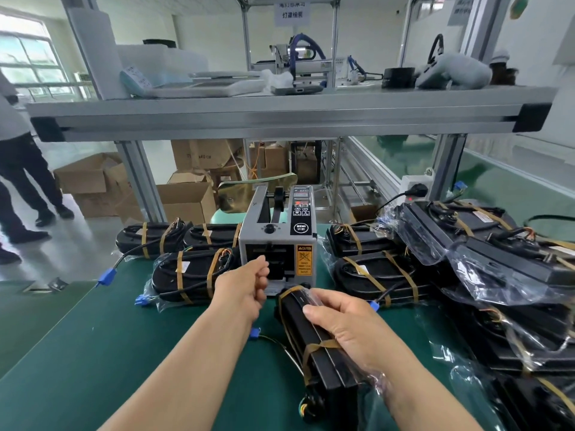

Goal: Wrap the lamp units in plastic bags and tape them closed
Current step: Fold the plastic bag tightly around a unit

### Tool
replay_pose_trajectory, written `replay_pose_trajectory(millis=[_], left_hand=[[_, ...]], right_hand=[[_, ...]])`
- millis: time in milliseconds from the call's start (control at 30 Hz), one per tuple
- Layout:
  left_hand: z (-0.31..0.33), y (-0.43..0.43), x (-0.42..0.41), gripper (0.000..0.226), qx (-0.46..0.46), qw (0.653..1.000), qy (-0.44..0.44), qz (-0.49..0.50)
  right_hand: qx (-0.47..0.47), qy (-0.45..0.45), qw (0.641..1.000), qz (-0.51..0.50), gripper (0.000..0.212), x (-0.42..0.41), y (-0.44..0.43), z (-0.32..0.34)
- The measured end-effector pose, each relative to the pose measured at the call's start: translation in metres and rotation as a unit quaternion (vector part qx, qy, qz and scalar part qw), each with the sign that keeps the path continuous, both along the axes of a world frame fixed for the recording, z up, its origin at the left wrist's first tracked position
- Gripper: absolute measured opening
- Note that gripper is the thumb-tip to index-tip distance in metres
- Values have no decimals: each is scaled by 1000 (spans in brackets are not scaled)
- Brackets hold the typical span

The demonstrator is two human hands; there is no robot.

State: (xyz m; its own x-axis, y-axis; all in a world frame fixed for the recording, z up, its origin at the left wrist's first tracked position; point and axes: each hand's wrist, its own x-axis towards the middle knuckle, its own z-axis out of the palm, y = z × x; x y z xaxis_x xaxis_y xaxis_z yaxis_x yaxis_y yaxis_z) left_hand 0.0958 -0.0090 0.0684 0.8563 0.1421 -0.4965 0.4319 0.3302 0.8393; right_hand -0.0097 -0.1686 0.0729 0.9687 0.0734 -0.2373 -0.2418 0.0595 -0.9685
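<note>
A black lamp unit (306, 329) in a clear plastic bag lies on the green table (109, 353) just in front of me, with brown tape bands round it. My right hand (351, 326) grips it from above, thumb on its top. My left hand (245, 286) reaches to the outlet of the grey tape dispenser (278, 244), fingers curled at the slot; whether it pinches tape is hidden.
Taped lamp units lie left of the dispenser (186, 275) and right of it (376, 275). Several bagged units are piled at the right (497, 253). An aluminium shelf (280, 115) runs overhead. A person's legs (21, 181) stand at far left near cardboard boxes (90, 178).
</note>
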Motion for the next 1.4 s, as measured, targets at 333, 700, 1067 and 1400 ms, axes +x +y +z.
replay_pose_trajectory(millis=[333,700,1067,1400], left_hand=[[1,-20,10,15,-26,996,7,82],[15,15,-30,34,38,985,-162,-49],[2,-14,0,19,-7,1000,9,21],[3,-23,-2,23,-42,994,-46,91]], right_hand=[[20,4,1000,-17,28,1,-1,-3],[1,14,1000,-20,35,2,0,-4],[-31,-1,999,-8,27,1,-4,-5],[-23,-3,1000,-20,40,2,-2,-7]])
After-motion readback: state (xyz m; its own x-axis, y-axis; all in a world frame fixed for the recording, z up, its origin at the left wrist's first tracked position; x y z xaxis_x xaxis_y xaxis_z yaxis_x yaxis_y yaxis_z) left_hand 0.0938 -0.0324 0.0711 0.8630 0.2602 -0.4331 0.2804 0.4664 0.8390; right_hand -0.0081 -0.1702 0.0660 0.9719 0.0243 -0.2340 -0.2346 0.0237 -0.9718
